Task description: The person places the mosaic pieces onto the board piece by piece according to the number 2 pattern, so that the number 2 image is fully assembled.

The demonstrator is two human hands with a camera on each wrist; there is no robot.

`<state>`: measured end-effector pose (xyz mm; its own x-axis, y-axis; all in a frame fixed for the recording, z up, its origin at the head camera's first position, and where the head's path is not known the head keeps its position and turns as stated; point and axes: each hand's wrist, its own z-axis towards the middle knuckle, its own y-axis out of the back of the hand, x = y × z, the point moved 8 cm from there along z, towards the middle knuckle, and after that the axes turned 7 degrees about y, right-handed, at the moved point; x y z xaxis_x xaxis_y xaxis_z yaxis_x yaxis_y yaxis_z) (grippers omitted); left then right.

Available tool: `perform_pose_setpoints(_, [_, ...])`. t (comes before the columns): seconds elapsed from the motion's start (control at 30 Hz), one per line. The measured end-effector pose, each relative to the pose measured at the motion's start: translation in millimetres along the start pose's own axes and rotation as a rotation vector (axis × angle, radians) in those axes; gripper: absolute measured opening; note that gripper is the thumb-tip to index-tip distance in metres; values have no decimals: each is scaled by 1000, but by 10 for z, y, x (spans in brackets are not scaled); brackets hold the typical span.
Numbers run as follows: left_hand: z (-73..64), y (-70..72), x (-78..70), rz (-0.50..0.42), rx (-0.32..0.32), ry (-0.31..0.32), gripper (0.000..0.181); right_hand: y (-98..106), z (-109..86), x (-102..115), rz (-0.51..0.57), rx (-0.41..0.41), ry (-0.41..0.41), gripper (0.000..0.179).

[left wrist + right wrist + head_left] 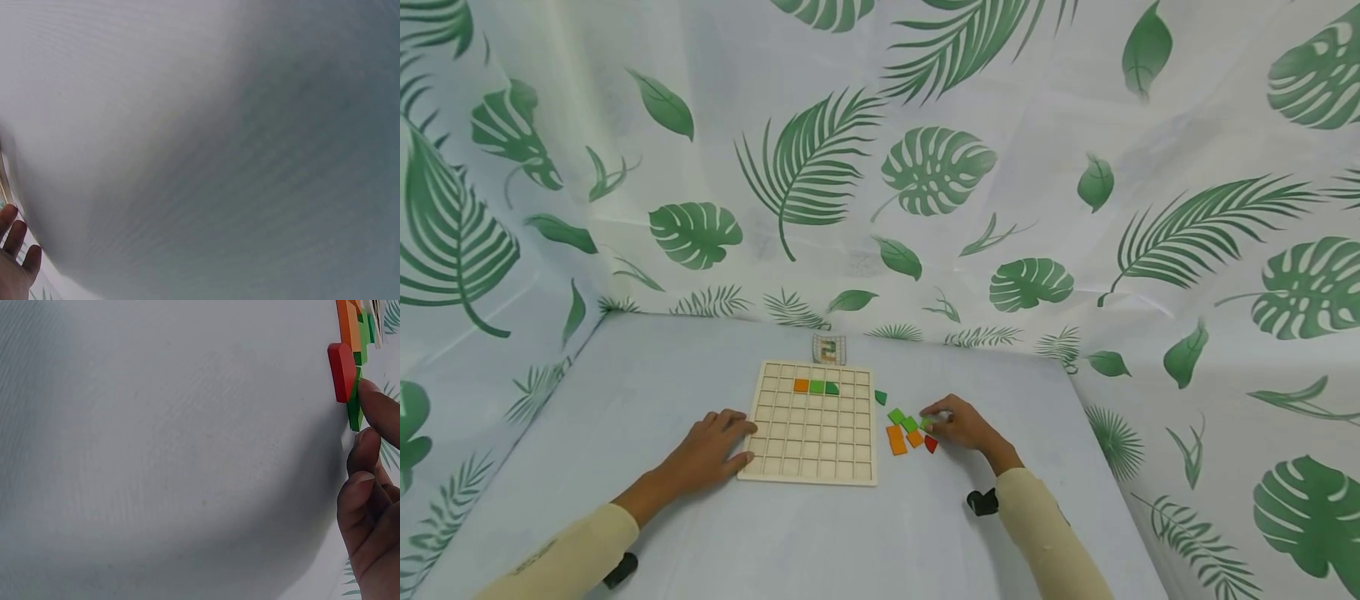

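In the head view a pale wooden grid board (812, 433) lies on the table. Along one of its upper rows sit an orange square tile (801, 386), a light green square tile (817, 387) and a dark green tile with a rounded corner (832, 388). My left hand (711, 450) rests at the board's left edge, fingers extended and thumb spread. To the right of the board, my right hand (958, 423) pinches a green tile (355, 406) between thumb and fingers, low at the table. Beside that tile is a red tile (931, 444).
Loose near the right hand are light green tiles (897, 416), an orange rectangle (897, 440) and a small orange tile (913, 438). A dark green tile (881, 398) lies by the board's right edge. Behind the board is a small pattern card (829, 350). Leaf-printed curtains (940, 171) surround the table.
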<state>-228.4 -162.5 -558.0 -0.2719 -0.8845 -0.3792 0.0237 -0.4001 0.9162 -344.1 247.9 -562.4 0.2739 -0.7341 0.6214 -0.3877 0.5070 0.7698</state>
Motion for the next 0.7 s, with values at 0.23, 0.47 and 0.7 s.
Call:
perform_pose_setpoints(0.23, [4, 9, -20, -2, 13, 6, 41, -12, -12, -23, -7, 24, 7, 25])
perform_pose_setpoints(0.47, [-2, 27, -32, -12, 8, 5, 41, -22, -14, -37, 2, 0, -12, 20])
perform_pose_setpoints(0.7, [-4, 20, -30, -7, 5, 6, 41, -64, -22, -41, 10, -7, -31, 17])
